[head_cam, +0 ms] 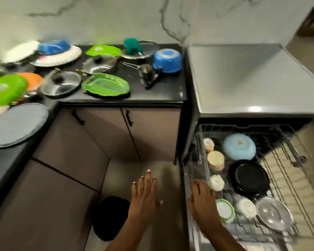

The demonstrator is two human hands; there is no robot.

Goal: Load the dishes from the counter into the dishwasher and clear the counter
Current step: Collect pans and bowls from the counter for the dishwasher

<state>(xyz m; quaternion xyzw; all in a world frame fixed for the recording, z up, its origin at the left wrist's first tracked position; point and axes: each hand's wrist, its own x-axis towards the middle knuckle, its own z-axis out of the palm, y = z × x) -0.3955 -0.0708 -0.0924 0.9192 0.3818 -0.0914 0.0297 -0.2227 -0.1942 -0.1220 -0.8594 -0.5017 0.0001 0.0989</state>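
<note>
In the head view, loading looked partly done: the pulled-out dishwasher rack [246,180] held a pale blue bowl [239,149], a black pan [249,177] and several lids, while many dishes crowded the tabletop [163,93], a green tray [105,85] near its front edge. The left hand [145,194] hovered flat, fingers apart, over the open floor; the right hand [202,198], fingers relaxed, rested at the rack's left edge.

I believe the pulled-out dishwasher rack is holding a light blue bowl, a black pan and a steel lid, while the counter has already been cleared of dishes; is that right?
Not quite. The head view shows the rack holding the light blue bowl, black pan and steel lid, but the counter is not cleared: green plates, lids and a blue pot sit on it.
</note>
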